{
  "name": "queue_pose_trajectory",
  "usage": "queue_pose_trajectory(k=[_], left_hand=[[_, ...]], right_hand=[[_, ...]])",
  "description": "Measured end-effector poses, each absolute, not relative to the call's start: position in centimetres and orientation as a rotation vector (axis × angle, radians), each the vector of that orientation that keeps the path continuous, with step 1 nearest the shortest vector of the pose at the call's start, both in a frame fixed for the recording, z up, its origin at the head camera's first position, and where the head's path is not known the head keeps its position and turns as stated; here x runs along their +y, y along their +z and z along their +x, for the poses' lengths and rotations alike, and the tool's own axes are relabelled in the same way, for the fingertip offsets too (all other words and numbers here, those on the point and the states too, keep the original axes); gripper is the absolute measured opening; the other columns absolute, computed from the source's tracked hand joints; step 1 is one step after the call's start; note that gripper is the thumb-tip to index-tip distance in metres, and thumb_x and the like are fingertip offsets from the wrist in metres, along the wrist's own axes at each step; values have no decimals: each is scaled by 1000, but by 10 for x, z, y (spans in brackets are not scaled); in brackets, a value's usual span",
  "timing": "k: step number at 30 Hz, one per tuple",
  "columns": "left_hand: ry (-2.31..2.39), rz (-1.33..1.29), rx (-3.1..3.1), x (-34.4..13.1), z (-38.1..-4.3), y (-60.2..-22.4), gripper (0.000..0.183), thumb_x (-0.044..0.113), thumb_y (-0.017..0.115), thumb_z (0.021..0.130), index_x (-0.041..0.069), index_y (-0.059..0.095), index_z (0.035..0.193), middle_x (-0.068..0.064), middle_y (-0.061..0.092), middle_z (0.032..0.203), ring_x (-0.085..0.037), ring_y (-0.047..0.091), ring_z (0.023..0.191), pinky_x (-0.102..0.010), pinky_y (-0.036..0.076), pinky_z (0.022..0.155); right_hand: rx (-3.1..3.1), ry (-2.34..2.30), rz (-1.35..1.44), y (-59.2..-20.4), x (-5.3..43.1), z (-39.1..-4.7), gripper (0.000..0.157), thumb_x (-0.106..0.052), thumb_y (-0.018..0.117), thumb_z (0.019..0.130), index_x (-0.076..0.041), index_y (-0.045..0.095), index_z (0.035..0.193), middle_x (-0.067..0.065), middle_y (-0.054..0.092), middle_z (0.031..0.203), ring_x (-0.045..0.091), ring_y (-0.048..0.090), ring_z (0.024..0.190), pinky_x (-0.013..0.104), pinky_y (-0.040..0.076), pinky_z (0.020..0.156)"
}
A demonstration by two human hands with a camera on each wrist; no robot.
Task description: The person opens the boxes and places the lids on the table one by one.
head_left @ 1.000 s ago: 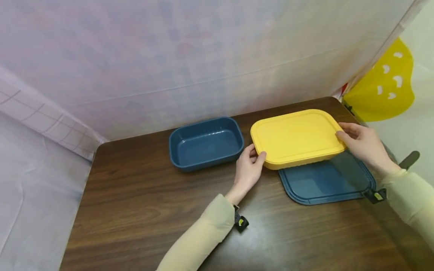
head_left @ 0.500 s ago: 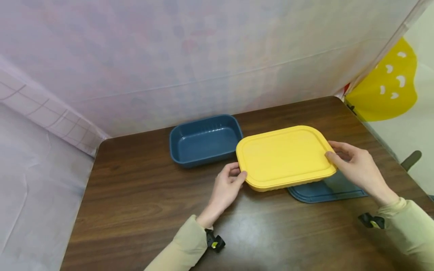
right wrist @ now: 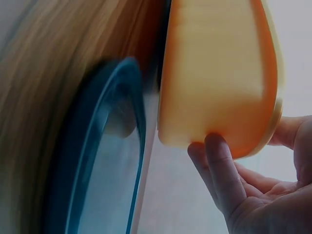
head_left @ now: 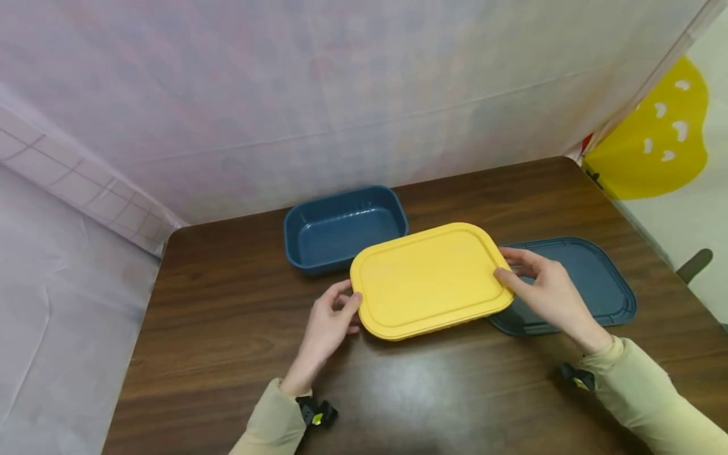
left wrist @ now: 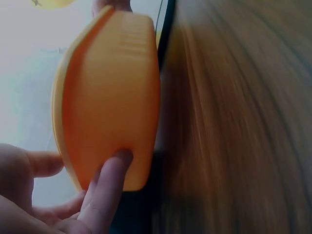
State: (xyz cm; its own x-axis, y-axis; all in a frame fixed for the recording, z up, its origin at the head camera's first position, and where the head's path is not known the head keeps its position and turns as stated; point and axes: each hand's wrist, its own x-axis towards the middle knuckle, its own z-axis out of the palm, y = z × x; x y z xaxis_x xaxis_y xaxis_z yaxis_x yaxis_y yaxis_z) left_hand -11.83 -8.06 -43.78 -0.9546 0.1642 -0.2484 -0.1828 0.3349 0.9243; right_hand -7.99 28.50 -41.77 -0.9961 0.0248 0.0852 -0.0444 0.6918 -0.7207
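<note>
A yellow lidded food container (head_left: 429,281) is held level between both hands, close over the table. My left hand (head_left: 327,328) grips its left end, thumb on the lid's rim and fingers against the side wall, as the left wrist view shows on the container's wall (left wrist: 109,97). At the opposite end my right hand (head_left: 548,294) pinches it the same way; in the right wrist view its fingers (right wrist: 222,165) press the yellow side. Behind it sits an open dark blue container (head_left: 344,234), its near right corner overlapped by the yellow one. A flat blue lid (head_left: 597,278) lies partly behind the right hand.
The brown wooden table (head_left: 227,354) carries these things. A pale curtain (head_left: 256,95) hangs along its back edge, and white sheeting (head_left: 68,303) stands at the left. A yellow shape with white marks (head_left: 662,139) is on the right beyond the table.
Both hands have carried the yellow container left and toward the front, off the blue lid, most of which now shows. The blue container and lid have stayed in place.
</note>
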Motion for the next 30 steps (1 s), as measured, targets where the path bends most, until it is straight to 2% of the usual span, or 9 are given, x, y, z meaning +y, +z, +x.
queue_pose_trajectory(k=[5,10,13,19,22,27,30], left_hand=[[1618,-82,2395,-101,-116,-437,43,27,62,106,7,60,144,-21,69,122,-12,71,74,-29,63,63],[1555,-123,2486,-119,-113,-437,40,28,62,106,6,64,139,-21,69,125,-12,66,67,-26,59,57],[1539,-152,2505,-128,-113,-437,38,27,62,106,6,65,137,-21,71,122,-12,65,67,-26,59,56],[1484,-156,2556,-139,-122,-435,40,28,64,105,8,65,140,-21,74,118,-10,65,65,-27,58,56],[1471,-170,2584,-141,-126,-434,43,29,65,104,9,64,142,-20,73,122,-10,62,63,-22,52,57],[1529,-149,2582,-143,-126,-435,41,22,66,103,3,66,140,-21,72,128,-7,59,72,-18,45,62],[1591,-150,2520,-145,-124,-434,41,18,66,103,0,65,140,-25,71,129,-5,63,74,-18,50,63]], right_hand=[[-2847,1274,41,-417,264,-84,54,-27,69,102,1,57,146,26,70,133,40,72,111,11,53,77],[-2897,1290,94,-418,247,-86,57,-25,71,101,2,55,148,23,72,126,34,72,106,19,54,74],[-2923,1312,118,-419,240,-87,58,-25,71,101,3,54,148,21,73,122,29,72,101,21,54,71],[-2998,1301,158,-418,230,-97,54,-29,70,102,6,59,142,12,77,105,15,68,87,22,51,67],[-3023,1271,168,-417,225,-105,51,-30,69,102,7,63,137,11,75,99,13,63,80,22,48,63],[-3026,1265,134,-421,221,-112,48,-30,68,103,7,65,133,13,75,99,14,62,78,22,48,62],[-3009,1294,128,-423,220,-113,47,-30,68,103,6,65,134,15,77,104,14,66,81,22,51,64]])
